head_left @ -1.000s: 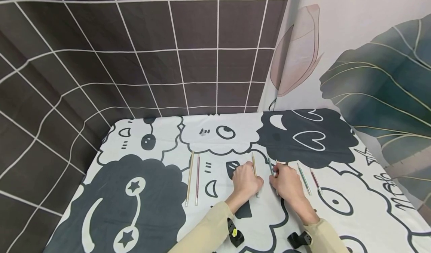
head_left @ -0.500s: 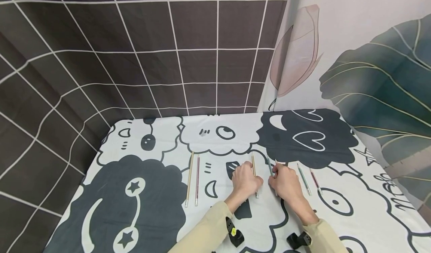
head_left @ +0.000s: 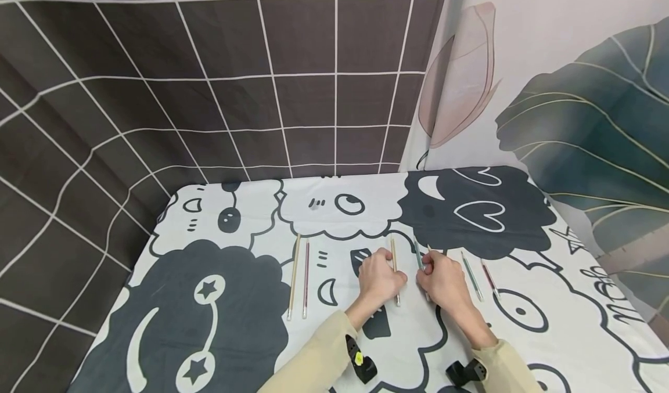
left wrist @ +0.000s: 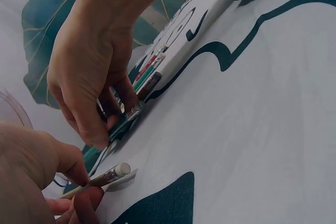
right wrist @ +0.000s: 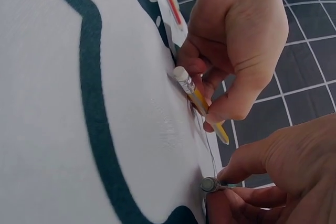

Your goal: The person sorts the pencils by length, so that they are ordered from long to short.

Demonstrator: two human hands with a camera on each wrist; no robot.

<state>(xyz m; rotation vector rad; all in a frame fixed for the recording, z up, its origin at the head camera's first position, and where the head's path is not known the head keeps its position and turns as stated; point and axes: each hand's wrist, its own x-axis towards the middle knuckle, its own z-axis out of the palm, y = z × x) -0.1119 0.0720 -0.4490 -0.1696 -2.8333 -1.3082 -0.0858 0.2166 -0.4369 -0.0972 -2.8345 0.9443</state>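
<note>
- Hardly anything has moved since a second ago: both hands and the pencils sit practically where they were, and the whole head view has slipped a touch, so the red mark at the top right edge is cut off more.
- Left hand (head_left: 380, 278), lower middle of the head frame: thumb and fingers pinched narrow on a yellow pencil (right wrist: 198, 98). Its white eraser end sticks out past the grip, toward the bottom of the head frame.
- Right hand (head_left: 446, 280), just to the right of it: fingertips also close together, holding a green pencil (head_left: 418, 256), tip pointing up the frame. The hand covers part of it.
- One more tip pokes out above the right hand in the head view, can't tell much about that one. From the left wrist, a dark-ended pencil (left wrist: 149, 86) shows just beside that hand.
- Left of the hands: a gold pencil (head_left: 294, 277) and a pinkish pencil (head_left: 306, 277), side by side, not touching.
- Right of the hands: a teal pencil (head_left: 472, 274) and a red pencil (head_left: 489, 276), both slanted, slightly apart.
- All of it is over a black-and-white cartoon cloth (head_left: 575, 335) filling the bottom of the frame.
- Dark grid curtain (head_left: 209, 44) upper left, leaf-print curtain (head_left: 585, 120) upper right.
- Pale yellow sleeves (head_left: 319, 352), black camera on each wrist.
</note>
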